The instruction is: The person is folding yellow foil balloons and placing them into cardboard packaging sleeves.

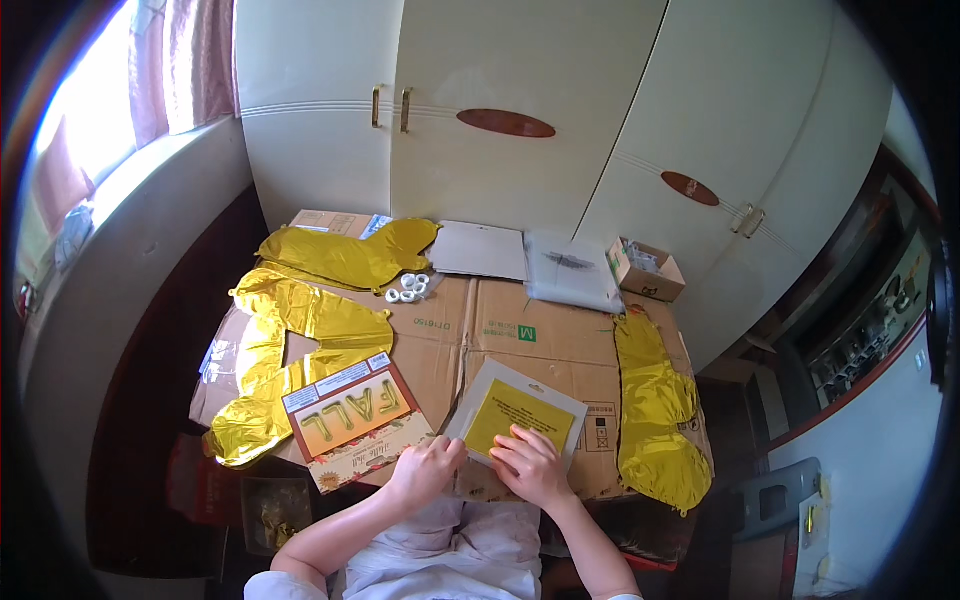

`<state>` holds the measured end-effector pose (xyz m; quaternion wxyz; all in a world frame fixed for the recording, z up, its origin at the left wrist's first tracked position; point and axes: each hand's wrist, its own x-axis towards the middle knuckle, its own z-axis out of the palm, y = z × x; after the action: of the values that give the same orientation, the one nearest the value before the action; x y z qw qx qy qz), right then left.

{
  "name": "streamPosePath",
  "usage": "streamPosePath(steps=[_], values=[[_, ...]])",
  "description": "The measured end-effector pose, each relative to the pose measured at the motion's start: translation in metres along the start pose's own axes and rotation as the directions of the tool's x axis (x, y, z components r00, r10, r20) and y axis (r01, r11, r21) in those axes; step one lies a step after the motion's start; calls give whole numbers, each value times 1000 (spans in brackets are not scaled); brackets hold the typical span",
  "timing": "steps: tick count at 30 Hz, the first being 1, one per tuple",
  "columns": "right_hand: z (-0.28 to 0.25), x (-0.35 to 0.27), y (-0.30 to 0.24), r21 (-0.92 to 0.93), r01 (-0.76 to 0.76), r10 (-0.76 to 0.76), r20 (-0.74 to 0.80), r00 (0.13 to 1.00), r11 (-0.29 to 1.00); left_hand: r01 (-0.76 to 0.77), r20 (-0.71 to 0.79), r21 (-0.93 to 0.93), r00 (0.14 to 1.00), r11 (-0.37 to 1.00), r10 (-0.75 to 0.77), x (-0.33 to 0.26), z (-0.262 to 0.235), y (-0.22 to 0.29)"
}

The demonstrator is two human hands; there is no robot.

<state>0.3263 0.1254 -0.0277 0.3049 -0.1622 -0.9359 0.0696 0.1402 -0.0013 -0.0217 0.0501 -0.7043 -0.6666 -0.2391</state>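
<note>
A flat package [508, 392] with a pale grey border and a gold panel lies tilted at the near edge of the table. My left hand [428, 470] is closed, pinching the package's lower left corner. Across the panel's lower right part rest the fingers of my right hand [533, 466], gripping the package's near edge; its thumb is mostly hidden. Just left of the package is a printed card [362, 415] picturing gold balloon letters. Beyond that card lies a flat gold foil letter balloon [268, 335] with an opening in its middle.
Another gold foil balloon [335, 255] lies at the far left, and one more [658, 415] along the right edge. White tape rolls [408, 288], grey-white sheets [482, 250], clear plastic bags [570, 270] and a small open box [648, 272] sit toward the back. Cardboard [425, 335] covers the table.
</note>
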Motion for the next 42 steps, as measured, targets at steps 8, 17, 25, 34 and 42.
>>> streamPosePath(steps=[8, 17, 25, 34, 42], values=[[-5, 0, 0, 14, 21, -22, 43, 999, 1000, 66, 51, -124, 997, 990, -60, -1, -5, -6], [-13, 1, 19, 89, 98, -108, 116, 987, 991, -268, -84, -141, 963, 953, 258, 19, -14, -27], [-28, 2, 31, 95, 119, -138, 228, 964, 988, -312, -46, 74, 948, 947, 316, 11, 4, -2], [-30, -12, -28, 52, 23, -30, 142, 989, 998, -185, 82, -191, 976, 964, 203, 1, -14, -4], [-1, -7, -68, 99, -169, 149, 182, 972, 981, -199, 49, -251, 975, 947, 218, 1, -11, -20]])
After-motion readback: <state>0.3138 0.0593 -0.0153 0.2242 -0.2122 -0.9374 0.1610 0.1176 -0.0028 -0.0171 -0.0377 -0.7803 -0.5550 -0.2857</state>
